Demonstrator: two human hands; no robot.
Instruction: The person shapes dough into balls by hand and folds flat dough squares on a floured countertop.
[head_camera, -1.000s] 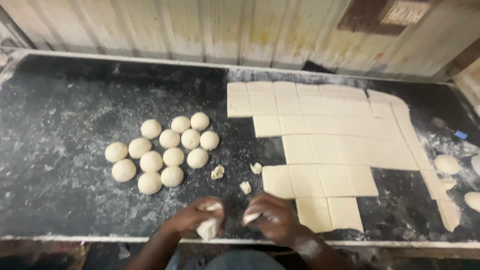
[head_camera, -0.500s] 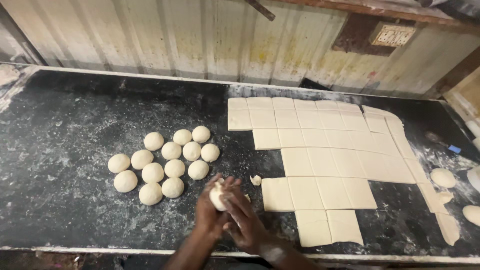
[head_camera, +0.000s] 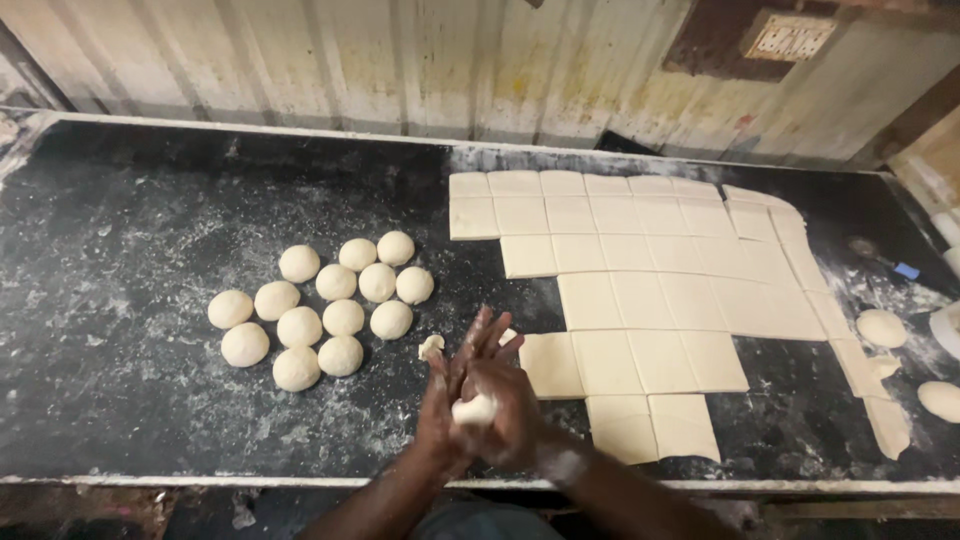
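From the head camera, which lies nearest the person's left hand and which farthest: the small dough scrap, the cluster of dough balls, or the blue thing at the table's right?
1. Dough scrap: just up and left of the left hand, nearly touching its fingers.
2. Dough balls: farther left, mid-table.
3. Blue thing: far right, past the cut dough sheet.

The bench (head_camera: 130, 400) was dark, matt and rough, dusted with flour. The dough balls (head_camera: 343, 318) and cut dough squares (head_camera: 660, 290) looked soft, pale and smooth.
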